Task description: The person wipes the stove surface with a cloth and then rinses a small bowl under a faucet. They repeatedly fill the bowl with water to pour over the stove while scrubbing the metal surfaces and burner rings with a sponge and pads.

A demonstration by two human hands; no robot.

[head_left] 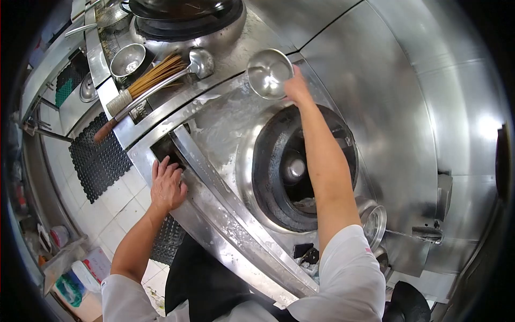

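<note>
A round metal bowl (pixel 266 75) is gripped at its rim by my right hand (pixel 296 87), stretched out over the far part of the steel stove top (pixel 220 123). Its inside faces me and shows nothing but shine. Below my right forearm lies the dark round burner opening (pixel 273 166), with a metal dome (pixel 294 168) at its middle. My left hand (pixel 169 185) rests on the stove's front edge with its fingers spread, beside a dark slot (pixel 167 149). It holds nothing.
A bamboo brush (pixel 150 80) and a wooden-handled ladle (pixel 155 91) lie left of the bowl. Behind them stand a small bowl (pixel 127 60) and a wok (pixel 182 11). Another metal bowl (pixel 374 225) sits near my right elbow. Black mats (pixel 102 158) cover parts of the tiled floor.
</note>
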